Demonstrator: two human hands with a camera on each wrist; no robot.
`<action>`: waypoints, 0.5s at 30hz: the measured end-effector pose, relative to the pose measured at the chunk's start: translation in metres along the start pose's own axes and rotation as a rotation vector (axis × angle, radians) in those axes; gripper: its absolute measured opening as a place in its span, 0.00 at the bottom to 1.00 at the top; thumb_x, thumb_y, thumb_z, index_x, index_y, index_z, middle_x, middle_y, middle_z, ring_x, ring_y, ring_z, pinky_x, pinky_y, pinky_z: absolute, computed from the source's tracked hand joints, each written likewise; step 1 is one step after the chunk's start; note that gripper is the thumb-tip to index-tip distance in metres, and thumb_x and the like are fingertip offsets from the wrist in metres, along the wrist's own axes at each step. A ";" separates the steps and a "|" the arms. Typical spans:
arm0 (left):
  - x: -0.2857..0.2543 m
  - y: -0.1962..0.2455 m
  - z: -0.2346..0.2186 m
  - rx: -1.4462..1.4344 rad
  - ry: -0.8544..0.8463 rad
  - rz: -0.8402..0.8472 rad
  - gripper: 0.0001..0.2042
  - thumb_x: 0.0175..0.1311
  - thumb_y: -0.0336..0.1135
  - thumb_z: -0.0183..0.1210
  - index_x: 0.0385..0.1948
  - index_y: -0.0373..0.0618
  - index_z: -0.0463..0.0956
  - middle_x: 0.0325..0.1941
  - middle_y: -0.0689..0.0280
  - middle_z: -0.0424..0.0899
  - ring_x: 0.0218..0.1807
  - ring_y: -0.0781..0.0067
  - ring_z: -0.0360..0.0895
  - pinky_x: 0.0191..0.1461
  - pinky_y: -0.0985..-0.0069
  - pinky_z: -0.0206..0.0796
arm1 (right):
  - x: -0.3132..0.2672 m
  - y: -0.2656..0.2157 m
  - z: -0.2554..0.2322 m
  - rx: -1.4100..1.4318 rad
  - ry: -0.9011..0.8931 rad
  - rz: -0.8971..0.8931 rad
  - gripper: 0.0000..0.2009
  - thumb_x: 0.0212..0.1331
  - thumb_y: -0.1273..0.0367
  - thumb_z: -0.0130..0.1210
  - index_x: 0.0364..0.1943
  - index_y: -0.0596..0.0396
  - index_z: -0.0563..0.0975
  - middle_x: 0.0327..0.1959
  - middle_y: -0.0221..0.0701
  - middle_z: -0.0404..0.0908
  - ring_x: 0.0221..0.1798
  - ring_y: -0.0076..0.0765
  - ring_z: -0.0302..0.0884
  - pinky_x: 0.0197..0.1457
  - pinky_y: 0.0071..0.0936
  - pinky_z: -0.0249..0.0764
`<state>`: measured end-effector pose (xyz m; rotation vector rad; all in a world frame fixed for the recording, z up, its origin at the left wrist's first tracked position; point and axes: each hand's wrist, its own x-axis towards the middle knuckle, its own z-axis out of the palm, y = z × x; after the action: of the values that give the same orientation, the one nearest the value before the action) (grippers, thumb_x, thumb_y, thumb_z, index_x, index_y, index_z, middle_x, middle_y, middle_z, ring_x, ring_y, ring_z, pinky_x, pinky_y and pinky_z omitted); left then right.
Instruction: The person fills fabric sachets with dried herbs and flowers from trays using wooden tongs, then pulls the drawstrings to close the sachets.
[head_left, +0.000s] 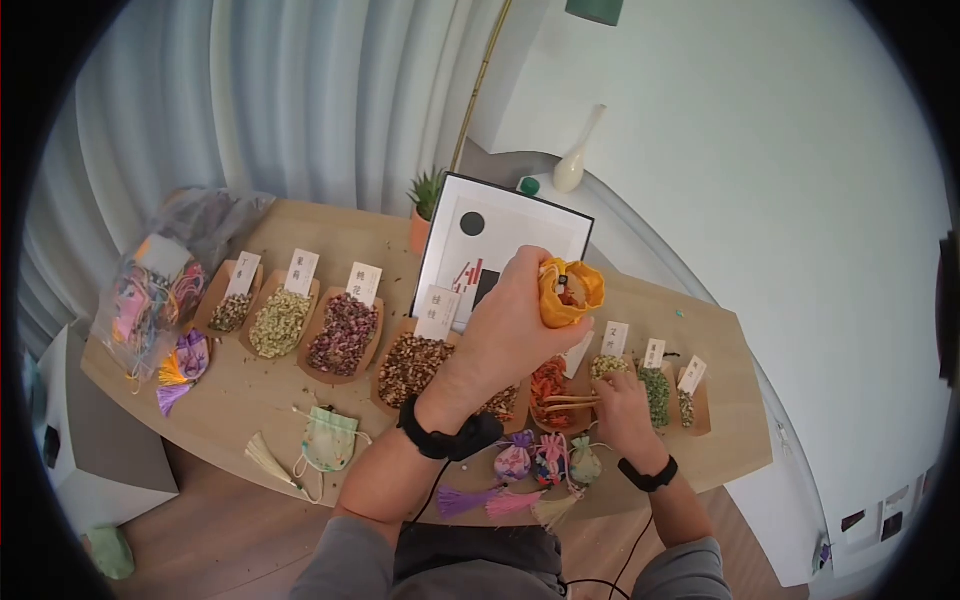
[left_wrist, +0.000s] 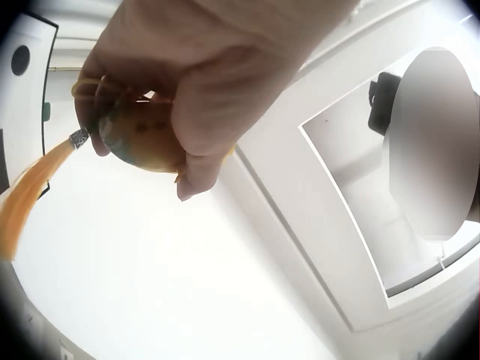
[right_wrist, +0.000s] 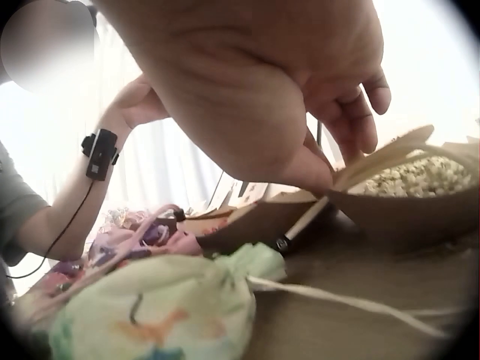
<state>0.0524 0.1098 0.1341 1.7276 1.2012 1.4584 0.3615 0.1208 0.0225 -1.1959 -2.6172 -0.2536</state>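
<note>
My left hand point(head_left: 515, 305) holds up an orange drawstring pouch point(head_left: 572, 294), its mouth open and dried bits visible inside. An orange tassel point(left_wrist: 34, 191) hangs from the pouch in the left wrist view. My right hand point(head_left: 628, 412) pinches pale wooden tongs point(head_left: 570, 402) at a paper tray of pale dried buds point(head_left: 608, 366). Seen from the right wrist, the tongs overlap the rim of that tray, right by the buds point(right_wrist: 416, 177). To its left lies a tray of orange-red dried petals point(head_left: 549, 381). Several small tasselled sachets point(head_left: 550, 458) lie below the trays.
More labelled trays stand in a row, with rosy buds point(head_left: 343, 335), brown chips point(head_left: 412, 368) and green leaves point(head_left: 655, 395). A pale green pouch point(head_left: 331, 438) lies at the front left. Behind are a plastic bag point(head_left: 150, 300), a white board point(head_left: 505, 225) and a potted plant point(head_left: 426, 215).
</note>
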 end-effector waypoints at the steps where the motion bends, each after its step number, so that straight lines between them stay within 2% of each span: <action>1: 0.002 -0.001 0.001 0.005 0.031 -0.010 0.36 0.63 0.39 0.80 0.64 0.36 0.65 0.56 0.47 0.82 0.61 0.52 0.85 0.64 0.62 0.79 | 0.008 -0.007 -0.016 0.010 0.049 0.010 0.16 0.55 0.76 0.67 0.50 0.57 0.85 0.53 0.40 0.83 0.57 0.51 0.78 0.60 0.47 0.72; 3: 0.003 -0.003 0.001 0.045 0.085 -0.002 0.36 0.62 0.41 0.80 0.63 0.34 0.65 0.55 0.47 0.83 0.60 0.50 0.85 0.64 0.59 0.78 | 0.026 -0.024 -0.045 0.045 0.177 0.030 0.18 0.57 0.77 0.67 0.54 0.59 0.84 0.52 0.43 0.83 0.55 0.55 0.79 0.59 0.47 0.74; 4: 0.005 -0.004 0.003 0.049 0.077 -0.004 0.36 0.62 0.41 0.80 0.63 0.34 0.65 0.55 0.47 0.83 0.60 0.50 0.85 0.64 0.59 0.78 | 0.038 -0.037 -0.058 0.051 0.178 0.037 0.18 0.57 0.77 0.67 0.54 0.59 0.84 0.52 0.43 0.83 0.55 0.55 0.79 0.59 0.47 0.74; 6: 0.007 -0.008 0.009 0.119 0.138 0.050 0.37 0.61 0.40 0.81 0.63 0.35 0.65 0.54 0.48 0.82 0.58 0.50 0.85 0.63 0.59 0.79 | 0.059 -0.064 -0.080 0.254 0.397 0.016 0.22 0.61 0.73 0.70 0.60 0.61 0.82 0.53 0.45 0.84 0.53 0.58 0.82 0.58 0.48 0.76; 7: 0.005 -0.008 0.012 0.128 0.128 0.044 0.37 0.61 0.40 0.81 0.63 0.35 0.65 0.54 0.48 0.82 0.58 0.50 0.85 0.63 0.59 0.79 | 0.067 -0.074 -0.086 0.265 0.398 0.025 0.22 0.61 0.73 0.70 0.60 0.61 0.82 0.53 0.45 0.84 0.53 0.58 0.82 0.58 0.48 0.76; 9: 0.003 -0.006 0.020 0.141 0.148 0.054 0.37 0.60 0.38 0.82 0.63 0.36 0.65 0.55 0.49 0.81 0.57 0.50 0.84 0.62 0.60 0.79 | 0.083 -0.089 -0.091 0.500 0.518 0.020 0.26 0.62 0.68 0.73 0.63 0.63 0.79 0.52 0.48 0.86 0.52 0.61 0.84 0.57 0.49 0.78; 10: 0.002 -0.007 0.023 0.157 0.142 0.046 0.37 0.60 0.38 0.82 0.63 0.36 0.65 0.55 0.49 0.81 0.57 0.50 0.84 0.62 0.60 0.79 | 0.090 -0.093 -0.092 0.518 0.520 0.025 0.26 0.62 0.68 0.73 0.63 0.63 0.79 0.52 0.48 0.86 0.52 0.61 0.84 0.57 0.49 0.78; 12: -0.001 -0.011 0.030 0.151 0.127 0.088 0.39 0.57 0.39 0.82 0.65 0.39 0.65 0.61 0.45 0.76 0.58 0.35 0.84 0.58 0.51 0.81 | 0.100 -0.096 -0.091 0.530 0.554 0.026 0.29 0.62 0.66 0.74 0.65 0.63 0.78 0.51 0.46 0.86 0.51 0.60 0.84 0.56 0.49 0.78; 14: -0.003 -0.012 0.032 0.104 0.078 0.046 0.40 0.55 0.36 0.83 0.66 0.39 0.65 0.61 0.46 0.75 0.60 0.35 0.82 0.61 0.52 0.80 | 0.101 -0.095 -0.083 0.608 0.537 0.095 0.25 0.63 0.66 0.73 0.62 0.63 0.79 0.48 0.46 0.86 0.49 0.60 0.84 0.54 0.49 0.78; 15: -0.004 -0.013 0.034 0.138 0.054 0.073 0.39 0.56 0.33 0.83 0.67 0.40 0.65 0.60 0.49 0.77 0.61 0.43 0.82 0.63 0.57 0.79 | 0.099 -0.094 -0.079 0.665 0.516 0.164 0.22 0.64 0.67 0.72 0.59 0.62 0.80 0.45 0.46 0.86 0.47 0.60 0.84 0.52 0.49 0.78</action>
<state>0.0818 0.1162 0.1125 1.8515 1.3065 1.5039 0.2401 0.1104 0.1222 -0.9339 -1.9070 0.2884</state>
